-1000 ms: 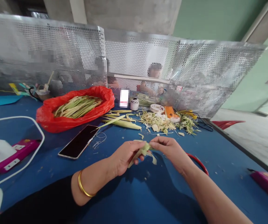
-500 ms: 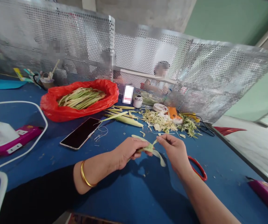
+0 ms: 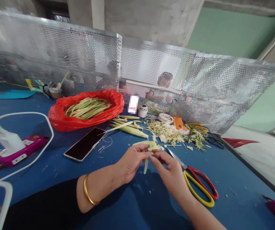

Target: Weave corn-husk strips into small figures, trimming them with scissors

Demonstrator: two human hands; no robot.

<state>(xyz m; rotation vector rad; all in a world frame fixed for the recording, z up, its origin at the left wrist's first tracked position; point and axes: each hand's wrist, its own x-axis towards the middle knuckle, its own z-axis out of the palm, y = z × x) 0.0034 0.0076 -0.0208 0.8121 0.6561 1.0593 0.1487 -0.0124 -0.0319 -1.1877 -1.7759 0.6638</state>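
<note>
Between my two hands is a small bundle of pale green leaf strips (image 3: 153,145), crossed over one another, with one end hanging below the fingers. My left hand (image 3: 133,161), with a gold bangle (image 3: 86,190) at the wrist, is closed on the strips from the left. From the right, my right hand (image 3: 167,167) pinches them too, and the fingertips of both hands meet. Scissors (image 3: 197,182) with one red and one yellow handle lie beside my right wrist. Beyond the hands lie longer green leaf pieces (image 3: 133,130).
A red plastic bag (image 3: 86,123) holds many leaf strips. A phone (image 3: 84,143) lies nearer. Leaf scraps (image 3: 166,132), a tape roll (image 3: 165,117) and a white jar (image 3: 142,111) stand before a perforated metal screen (image 3: 151,64). Left is a purple power strip (image 3: 19,153) with a white cable.
My right hand has moved left to meet my left hand at the leaf strips. The scissors now show fully beside my right arm. The view has tilted up slightly.
</note>
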